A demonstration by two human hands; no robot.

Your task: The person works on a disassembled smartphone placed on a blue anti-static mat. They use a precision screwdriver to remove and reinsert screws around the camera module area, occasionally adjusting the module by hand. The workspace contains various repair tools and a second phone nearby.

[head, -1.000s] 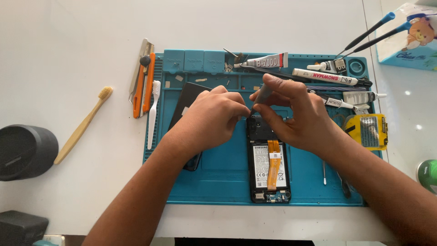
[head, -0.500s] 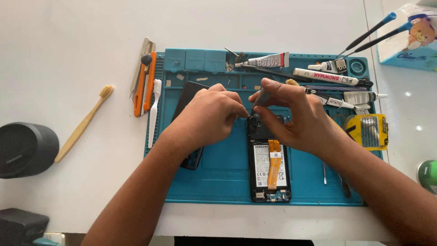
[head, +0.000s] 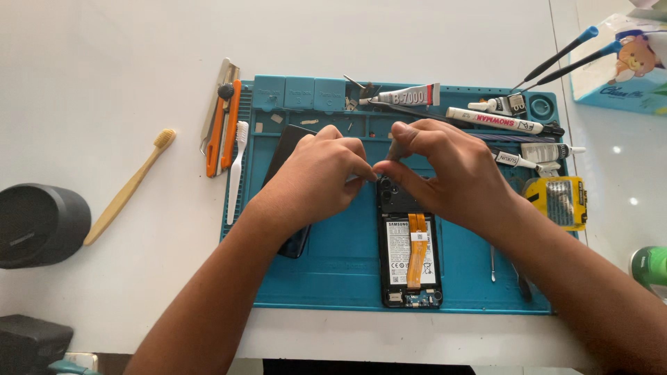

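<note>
**Fine work at the top of an opened phone**

The opened phone (head: 410, 260) lay on the blue mat (head: 340, 278) on the bench. Both hands met over its upper end: the left hand (head: 316, 180) pinched something too small to identify, and the right hand (head: 445, 173) pinched a small grey piece (head: 397, 147). Such work seemed to call for light, steady pressure, clear of the orange ribbon cable (head: 415, 250).

Count at the white desk (head: 104, 69):
- teal silicone work mat (head: 333, 278): 1
- opened black phone with orange flex cable (head: 410, 257): 1
- detached black back cover (head: 292, 239): 1
- hands: 2, left hand (head: 316, 177) and right hand (head: 445, 173)
- toothbrushes: 2, bamboo toothbrush (head: 128, 187) and white toothbrush (head: 236, 170)
- orange utility knife (head: 224, 128): 1
- glue tubes: 4 visible; nearest is the grey-and-red tube (head: 403, 96)
- yellow bit case (head: 559, 201): 1
- blue-tipped black probes (head: 566, 59): 2
- dark round speaker (head: 38, 226): 1
</note>
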